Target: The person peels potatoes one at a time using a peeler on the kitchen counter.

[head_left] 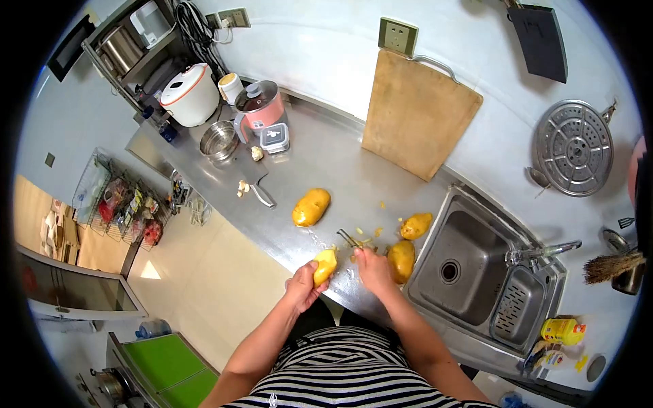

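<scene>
tilted yellow potato, paler on top, in left grip; slim forked peeler in right grip

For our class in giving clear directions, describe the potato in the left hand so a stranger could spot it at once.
Find the steel counter, then follow its near edge to the person's left hand. Held there is a yellow potato. Unlike the three other potatoes, which lie on the counter, this one is gripped and shows a paler surface.
</scene>
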A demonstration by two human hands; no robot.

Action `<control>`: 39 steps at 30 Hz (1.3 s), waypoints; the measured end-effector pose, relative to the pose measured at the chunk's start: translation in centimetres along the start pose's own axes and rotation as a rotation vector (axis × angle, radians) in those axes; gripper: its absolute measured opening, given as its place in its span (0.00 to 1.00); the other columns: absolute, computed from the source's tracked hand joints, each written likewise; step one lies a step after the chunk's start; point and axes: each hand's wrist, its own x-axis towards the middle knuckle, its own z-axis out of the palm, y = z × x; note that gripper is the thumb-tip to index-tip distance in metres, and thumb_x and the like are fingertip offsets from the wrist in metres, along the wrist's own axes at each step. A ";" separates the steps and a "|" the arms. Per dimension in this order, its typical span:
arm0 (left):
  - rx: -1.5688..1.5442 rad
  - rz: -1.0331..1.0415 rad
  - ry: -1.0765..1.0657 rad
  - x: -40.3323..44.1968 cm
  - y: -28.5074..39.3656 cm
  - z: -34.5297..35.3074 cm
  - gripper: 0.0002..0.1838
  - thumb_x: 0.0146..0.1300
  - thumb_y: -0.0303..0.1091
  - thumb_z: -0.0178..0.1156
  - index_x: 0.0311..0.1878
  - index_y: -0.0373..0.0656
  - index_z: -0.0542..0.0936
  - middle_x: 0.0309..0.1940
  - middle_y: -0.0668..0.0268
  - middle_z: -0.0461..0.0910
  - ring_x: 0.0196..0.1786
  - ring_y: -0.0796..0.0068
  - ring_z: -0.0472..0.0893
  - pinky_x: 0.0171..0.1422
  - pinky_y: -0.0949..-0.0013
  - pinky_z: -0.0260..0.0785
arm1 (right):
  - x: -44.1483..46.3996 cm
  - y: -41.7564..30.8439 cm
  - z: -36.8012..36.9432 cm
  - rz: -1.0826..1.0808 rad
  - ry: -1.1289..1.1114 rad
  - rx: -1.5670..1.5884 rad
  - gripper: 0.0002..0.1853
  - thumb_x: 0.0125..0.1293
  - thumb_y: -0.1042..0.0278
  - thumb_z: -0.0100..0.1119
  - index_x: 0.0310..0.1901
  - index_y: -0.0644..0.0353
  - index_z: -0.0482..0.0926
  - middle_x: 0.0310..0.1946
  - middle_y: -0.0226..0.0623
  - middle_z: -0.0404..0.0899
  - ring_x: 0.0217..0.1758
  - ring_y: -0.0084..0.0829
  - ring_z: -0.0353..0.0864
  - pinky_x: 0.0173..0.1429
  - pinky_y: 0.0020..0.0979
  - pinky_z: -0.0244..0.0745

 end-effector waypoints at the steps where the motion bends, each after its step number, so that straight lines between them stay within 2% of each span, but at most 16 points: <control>1: -0.047 -0.006 -0.022 -0.3 -0.3 0.0 0.20 0.69 0.46 0.45 0.48 0.36 0.70 0.31 0.60 0.73 0.24 0.76 0.68 0.27 0.77 0.63 | 0.2 0.4 -0.1 0.030 -0.051 0.023 0.19 0.71 0.52 0.45 0.37 0.61 0.76 0.27 0.56 0.77 0.34 0.60 0.77 0.38 0.53 0.70; 6: -0.183 -0.058 0.084 -0.8 -0.3 -0.3 0.23 0.70 0.51 0.40 0.48 0.39 0.71 0.29 0.64 0.73 0.22 0.76 0.66 0.26 0.77 0.62 | -0.9 0.1 -0.1 -0.109 -0.072 0.082 0.20 0.71 0.51 0.44 0.35 0.61 0.75 0.24 0.54 0.77 0.31 0.58 0.77 0.37 0.53 0.70; 11: -0.300 -0.103 -0.026 -1.1 0.1 0.1 0.26 0.68 0.55 0.40 0.49 0.39 0.71 0.25 0.67 0.70 0.21 0.80 0.62 0.26 0.78 0.59 | -2.8 -2.3 0.2 -0.196 -0.077 0.142 0.20 0.71 0.50 0.43 0.33 0.60 0.73 0.22 0.53 0.77 0.28 0.57 0.77 0.34 0.54 0.69; 14: -0.313 -0.087 0.002 -1.3 0.3 1.1 0.27 0.67 0.55 0.40 0.49 0.38 0.71 0.25 0.67 0.70 0.20 0.79 0.61 0.26 0.78 0.58 | -2.5 -2.6 0.8 -0.245 -0.049 0.111 0.20 0.71 0.50 0.42 0.34 0.60 0.73 0.22 0.53 0.77 0.28 0.58 0.77 0.34 0.54 0.69; 15: -0.310 -0.089 0.003 -1.3 0.0 0.9 0.27 0.67 0.55 0.40 0.49 0.38 0.71 0.25 0.67 0.70 0.20 0.79 0.61 0.26 0.78 0.58 | -2.1 -2.0 1.3 -0.243 -0.048 0.112 0.20 0.71 0.50 0.42 0.34 0.60 0.73 0.22 0.53 0.77 0.28 0.58 0.77 0.34 0.54 0.69; 17: -0.309 -0.089 -0.076 -1.1 -0.3 0.4 0.27 0.68 0.55 0.41 0.49 0.39 0.72 0.26 0.66 0.71 0.21 0.78 0.63 0.27 0.77 0.60 | -0.4 -0.4 2.0 -0.024 -0.018 0.079 0.20 0.72 0.50 0.42 0.34 0.60 0.72 0.23 0.54 0.77 0.30 0.59 0.77 0.35 0.54 0.69; 18: -0.303 -0.087 -0.079 -0.9 0.1 0.6 0.27 0.68 0.55 0.41 0.49 0.39 0.72 0.26 0.66 0.71 0.21 0.78 0.63 0.27 0.77 0.60 | 0.0 -0.9 1.3 -0.025 -0.012 0.083 0.20 0.72 0.50 0.42 0.34 0.60 0.72 0.23 0.54 0.77 0.30 0.59 0.77 0.35 0.54 0.69; 20: -0.288 -0.067 0.028 -1.3 -0.2 1.1 0.26 0.68 0.55 0.41 0.50 0.40 0.72 0.28 0.65 0.72 0.24 0.77 0.66 0.29 0.76 0.63 | -0.5 -1.3 0.0 -0.061 -0.077 0.067 0.20 0.72 0.50 0.42 0.34 0.61 0.72 0.25 0.54 0.78 0.32 0.58 0.78 0.36 0.54 0.69; 21: -0.298 -0.060 0.031 -0.9 -0.4 0.8 0.26 0.68 0.55 0.42 0.50 0.41 0.73 0.30 0.65 0.74 0.27 0.75 0.70 0.32 0.74 0.66 | -0.9 -1.5 -0.1 -0.057 -0.079 0.065 0.20 0.72 0.50 0.42 0.34 0.61 0.72 0.25 0.54 0.78 0.32 0.58 0.78 0.36 0.54 0.69; 24: -0.274 -0.047 0.081 -0.2 -0.8 0.6 0.25 0.69 0.55 0.42 0.50 0.41 0.73 0.31 0.65 0.75 0.29 0.74 0.72 0.33 0.74 0.67 | -1.5 -2.6 0.2 -0.169 -0.048 0.203 0.19 0.71 0.53 0.46 0.32 0.62 0.72 0.23 0.53 0.75 0.30 0.58 0.76 0.32 0.51 0.67; 27: -0.187 -0.020 0.057 -0.1 -0.5 0.9 0.26 0.69 0.56 0.40 0.50 0.41 0.73 0.32 0.64 0.76 0.30 0.73 0.74 0.34 0.73 0.68 | -1.8 -3.0 0.1 -0.216 -0.080 0.276 0.18 0.71 0.53 0.45 0.33 0.62 0.71 0.21 0.53 0.75 0.29 0.57 0.76 0.31 0.50 0.67; 30: -0.109 -0.022 0.021 -0.6 0.2 1.8 0.26 0.70 0.57 0.38 0.49 0.43 0.72 0.33 0.63 0.76 0.31 0.75 0.73 0.34 0.73 0.68 | -1.3 -2.8 0.0 -0.252 -0.056 0.216 0.18 0.72 0.54 0.44 0.34 0.62 0.71 0.21 0.53 0.75 0.29 0.57 0.76 0.31 0.51 0.68; 34: -0.158 -0.099 -0.016 -0.4 0.2 1.8 0.29 0.69 0.59 0.37 0.48 0.42 0.72 0.30 0.64 0.75 0.28 0.75 0.72 0.32 0.74 0.68 | -1.0 -3.2 -0.8 -0.241 -0.087 0.161 0.18 0.72 0.54 0.44 0.34 0.61 0.71 0.21 0.53 0.75 0.28 0.57 0.76 0.31 0.51 0.68; 39: -0.303 -0.119 0.081 0.2 0.7 2.0 0.30 0.67 0.63 0.38 0.43 0.42 0.71 0.27 0.63 0.73 0.23 0.76 0.68 0.27 0.75 0.65 | -2.1 -2.8 -1.1 -0.293 -0.060 0.065 0.16 0.70 0.56 0.48 0.33 0.61 0.71 0.22 0.51 0.76 0.27 0.55 0.78 0.29 0.50 0.69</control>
